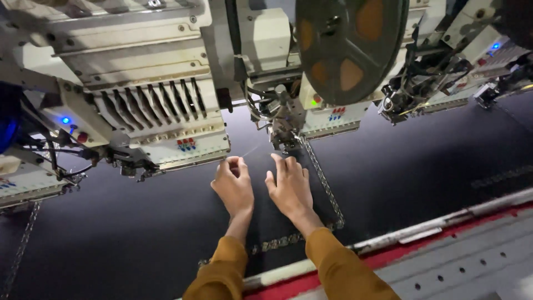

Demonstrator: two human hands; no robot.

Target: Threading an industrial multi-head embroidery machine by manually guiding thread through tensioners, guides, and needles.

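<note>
Left hand [233, 186] loosely curled, pinching a thin pale thread [248, 151]; right hand [290, 186] flat, fingers spread, grasping nothing, on the dark fabric [139, 233]. Both lie just below the embroidery head [286, 125]. Sequin chain border [322, 180] runs beside right hand. Small red-blue label [186, 145] left of the head.

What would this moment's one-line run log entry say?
left hand: pinching thin thread | right hand: flat on dark fabric | above: embroidery head | stitched border beside right hand
</note>
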